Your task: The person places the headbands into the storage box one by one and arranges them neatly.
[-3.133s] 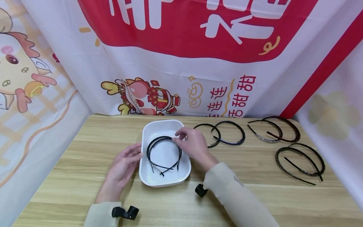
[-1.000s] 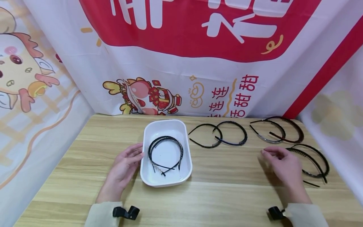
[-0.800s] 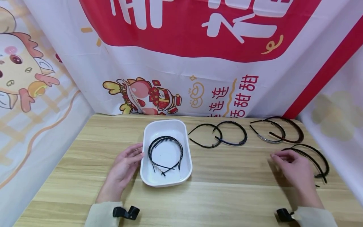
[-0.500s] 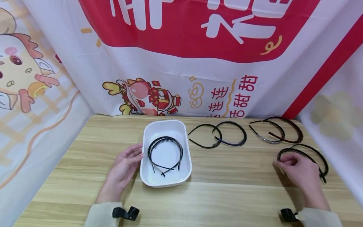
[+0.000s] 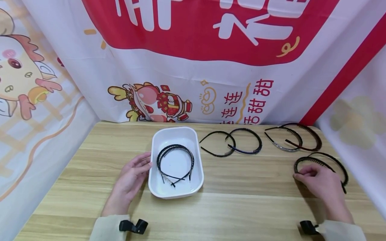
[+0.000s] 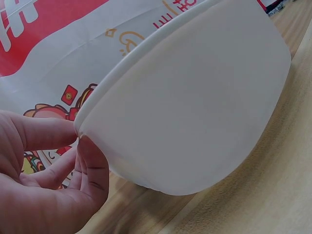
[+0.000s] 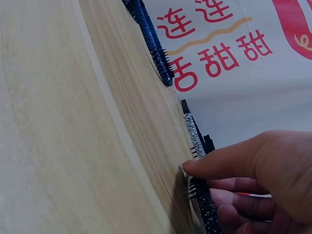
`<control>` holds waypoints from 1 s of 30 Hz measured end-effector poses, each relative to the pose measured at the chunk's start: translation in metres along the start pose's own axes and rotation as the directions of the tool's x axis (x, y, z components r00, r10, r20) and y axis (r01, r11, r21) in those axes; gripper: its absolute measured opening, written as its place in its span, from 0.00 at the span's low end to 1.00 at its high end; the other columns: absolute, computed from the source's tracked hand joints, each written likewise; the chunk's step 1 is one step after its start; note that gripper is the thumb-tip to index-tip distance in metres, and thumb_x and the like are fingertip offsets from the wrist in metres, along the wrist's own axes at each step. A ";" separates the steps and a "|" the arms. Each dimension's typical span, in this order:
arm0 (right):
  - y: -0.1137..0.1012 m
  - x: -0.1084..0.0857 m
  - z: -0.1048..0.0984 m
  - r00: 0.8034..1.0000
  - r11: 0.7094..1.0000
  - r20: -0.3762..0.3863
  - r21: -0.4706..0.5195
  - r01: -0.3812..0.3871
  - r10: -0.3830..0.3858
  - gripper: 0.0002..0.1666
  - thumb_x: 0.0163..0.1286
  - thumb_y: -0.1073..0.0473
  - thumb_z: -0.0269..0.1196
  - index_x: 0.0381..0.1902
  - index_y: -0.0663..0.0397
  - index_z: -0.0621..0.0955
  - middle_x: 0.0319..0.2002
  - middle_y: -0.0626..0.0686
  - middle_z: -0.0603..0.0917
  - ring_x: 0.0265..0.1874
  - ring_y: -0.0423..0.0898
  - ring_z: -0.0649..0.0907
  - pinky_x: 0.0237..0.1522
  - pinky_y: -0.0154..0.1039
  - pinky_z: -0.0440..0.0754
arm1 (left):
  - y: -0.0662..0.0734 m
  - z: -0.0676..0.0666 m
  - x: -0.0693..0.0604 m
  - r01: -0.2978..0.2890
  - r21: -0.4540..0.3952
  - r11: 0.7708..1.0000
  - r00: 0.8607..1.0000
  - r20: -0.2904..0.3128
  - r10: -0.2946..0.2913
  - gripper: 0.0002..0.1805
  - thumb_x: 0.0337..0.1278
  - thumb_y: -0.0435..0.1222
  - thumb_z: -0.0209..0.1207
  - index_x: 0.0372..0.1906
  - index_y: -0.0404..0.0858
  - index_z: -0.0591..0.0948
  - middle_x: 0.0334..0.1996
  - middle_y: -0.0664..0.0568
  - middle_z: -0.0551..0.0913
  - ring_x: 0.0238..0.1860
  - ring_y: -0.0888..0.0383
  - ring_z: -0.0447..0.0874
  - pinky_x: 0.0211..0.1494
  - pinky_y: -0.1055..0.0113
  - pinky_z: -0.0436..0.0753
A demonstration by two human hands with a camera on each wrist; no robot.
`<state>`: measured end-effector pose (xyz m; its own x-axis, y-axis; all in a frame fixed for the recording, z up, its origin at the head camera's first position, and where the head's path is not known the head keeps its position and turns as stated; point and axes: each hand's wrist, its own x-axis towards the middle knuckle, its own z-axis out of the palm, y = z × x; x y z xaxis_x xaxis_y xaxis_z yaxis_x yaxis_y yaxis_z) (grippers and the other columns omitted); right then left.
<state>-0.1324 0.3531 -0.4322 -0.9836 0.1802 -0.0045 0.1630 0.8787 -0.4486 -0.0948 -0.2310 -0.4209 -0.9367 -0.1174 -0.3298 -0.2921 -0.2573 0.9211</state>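
Note:
My left hand [image 5: 132, 175] pinches the left rim of a white rectangular plastic box [image 5: 176, 191]. In the left wrist view, its fingertips meet at the lip of the box [image 6: 190, 97]. Black toothed headbands [image 5: 158, 160] lie overlapping inside, one with pale beads. At the right of the table, my right hand [image 5: 321, 180] pinches the left side of a black toothed headband [image 5: 297, 163]. The right wrist view has the thumb on the near side of this sparkly dark headband [image 7: 208, 212] and fingers beyond it. My hand covers its lower part. Another black headband [image 5: 339, 164] lies behind it.
Two overlapping headbands, one black [image 5: 215, 155] and one dark blue [image 5: 260, 144], lie right of the box. Behind my right hand rest a silver-trimmed headband [image 5: 283, 147] and a brownish one [image 5: 316, 137]. A printed cloth [image 5: 181, 73] hangs along the wooden table's [image 5: 241, 214] back edge.
My right hand has left the box, moved far right over the table and come down onto the near headband of the right pair. My left hand stays at the box.

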 end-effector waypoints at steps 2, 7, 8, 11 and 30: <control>0.000 -0.001 0.000 1.000 1.000 -0.002 -0.006 -0.002 0.002 0.20 0.65 0.41 0.77 0.42 0.50 0.89 0.38 0.54 0.93 0.37 0.50 0.86 0.37 0.43 0.72 | 0.000 0.000 0.000 0.001 0.001 1.000 1.000 0.001 -0.001 0.28 0.72 0.24 0.60 0.74 0.38 0.73 0.49 0.61 0.85 0.56 0.64 0.82 0.63 0.73 0.82; 0.000 -0.001 0.000 1.000 1.000 0.008 -0.014 -0.001 0.001 0.21 0.66 0.41 0.76 0.44 0.51 0.90 0.40 0.56 0.93 0.41 0.58 0.87 0.37 0.48 0.74 | 0.000 0.000 0.001 -0.002 -0.003 1.000 1.000 0.005 0.002 0.28 0.72 0.24 0.60 0.73 0.38 0.74 0.49 0.61 0.86 0.56 0.64 0.82 0.63 0.73 0.82; 0.000 0.000 -0.001 1.000 1.000 0.012 -0.016 0.000 0.000 0.21 0.66 0.41 0.76 0.44 0.51 0.90 0.41 0.57 0.93 0.42 0.60 0.87 0.38 0.50 0.75 | 0.000 0.000 0.001 -0.003 -0.003 1.000 1.000 0.006 0.003 0.28 0.72 0.24 0.59 0.73 0.38 0.73 0.49 0.61 0.86 0.56 0.64 0.82 0.63 0.73 0.82; 0.000 0.000 -0.001 1.000 1.000 0.021 -0.029 0.003 -0.002 0.21 0.67 0.42 0.75 0.46 0.52 0.90 0.43 0.59 0.93 0.45 0.64 0.87 0.38 0.51 0.76 | 0.000 -0.001 0.001 -0.005 -0.003 1.000 1.000 0.008 0.005 0.28 0.72 0.24 0.60 0.73 0.38 0.73 0.49 0.62 0.86 0.56 0.64 0.82 0.63 0.73 0.82; -0.009 -0.006 -0.002 0.997 1.000 -0.079 -0.013 0.004 -0.005 0.22 0.67 0.39 0.73 0.45 0.50 0.90 0.38 0.55 0.93 0.36 0.51 0.85 0.30 0.39 0.73 | -0.002 -0.002 0.002 -0.003 -0.011 1.000 1.000 0.014 0.003 0.26 0.73 0.25 0.60 0.71 0.40 0.75 0.48 0.62 0.86 0.54 0.65 0.83 0.62 0.73 0.82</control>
<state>-0.1276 0.3452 -0.4259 -0.9753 0.2103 0.0680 0.1604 0.8851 -0.4369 -0.0956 -0.2326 -0.4235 -0.9402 -0.1048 -0.3242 -0.2873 -0.2674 0.9198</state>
